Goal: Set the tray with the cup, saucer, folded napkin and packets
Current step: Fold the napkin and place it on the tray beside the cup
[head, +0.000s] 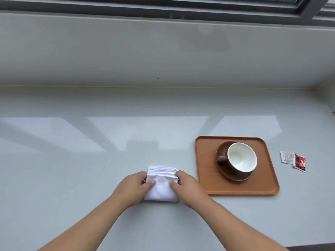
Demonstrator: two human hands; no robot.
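Observation:
A white folded napkin lies on the grey counter, left of the tray. My left hand grips its left edge and my right hand grips its right edge, thumbs pressed on top. The orange-brown tray sits to the right. On it stands a brown saucer bearing a brown cup with a white inside, handle pointing left. Two packets lie on the counter right of the tray: a white one and a red one, touching each other.
A grey wall rises behind the counter, with a dark window frame at the top. The counter's near edge shows at the bottom right. A side wall closes the far right corner.

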